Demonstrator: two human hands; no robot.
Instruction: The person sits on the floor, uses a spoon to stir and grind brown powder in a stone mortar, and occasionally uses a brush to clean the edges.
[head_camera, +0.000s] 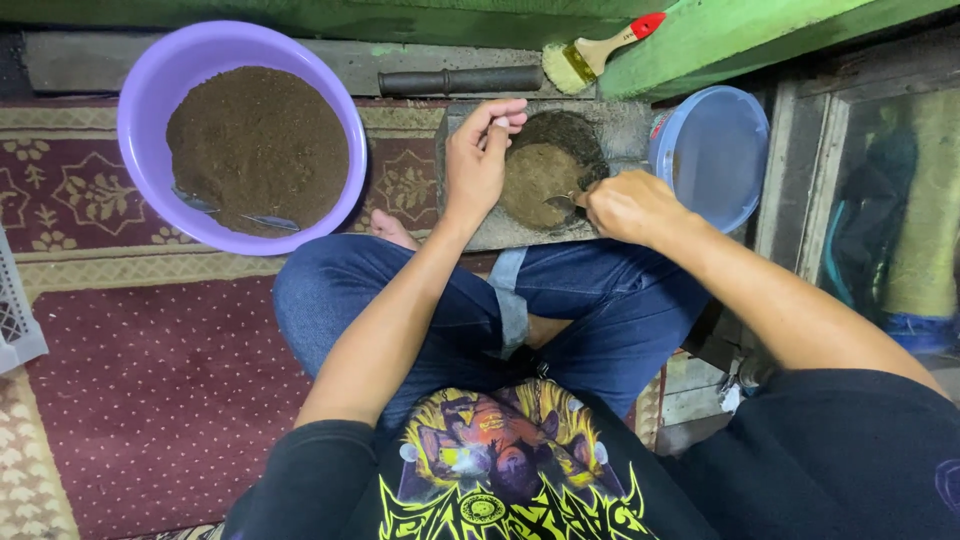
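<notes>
While the right hand (625, 205) gripped a spoon (562, 200) in the stone mortar (610, 125) w/ brown powder (535, 180), the left hand (478, 160) rested on its rim, fingers curled, holding nothing visible.

purple basin (150, 150): smooth plastic, slight gloss
powder in it (258, 145): brown, fine, totally matt
stone slab (625, 125): grey, rough, dull
spoon (560, 200): shiny metal
blue tub (715, 150): cloudy see-through plastic
brush (590, 55): bare wood handle, red tip
carpet (160, 390): woven cloth, matt
</notes>
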